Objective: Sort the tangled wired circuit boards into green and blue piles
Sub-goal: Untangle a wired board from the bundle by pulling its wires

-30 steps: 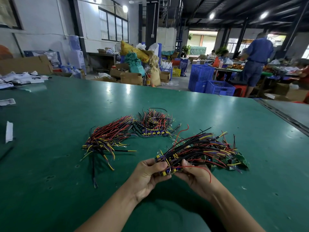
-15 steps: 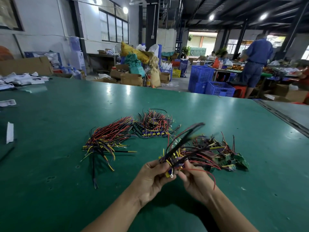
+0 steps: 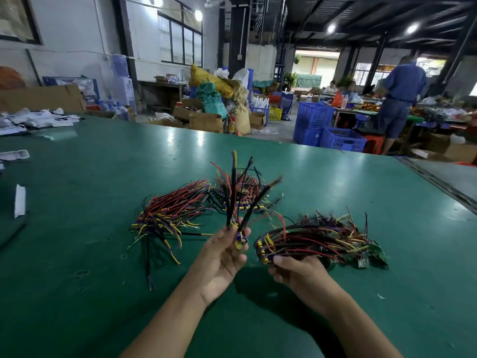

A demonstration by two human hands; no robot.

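My left hand [image 3: 222,257] pinches one blue wired board [image 3: 239,239] above the green table [image 3: 77,280], its wires pointing up. My right hand [image 3: 296,272] grips the near end of the tangled bundle [image 3: 315,239], which has green boards [image 3: 375,255] at its right end. Two wire piles [image 3: 170,215] lie beyond.

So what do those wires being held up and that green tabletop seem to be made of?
Wires: likely metal under smooth coloured plastic insulation; they bend yet hold upright. Tabletop: seemingly a green rubber or vinyl mat, semi-gloss, mirroring ceiling lights.
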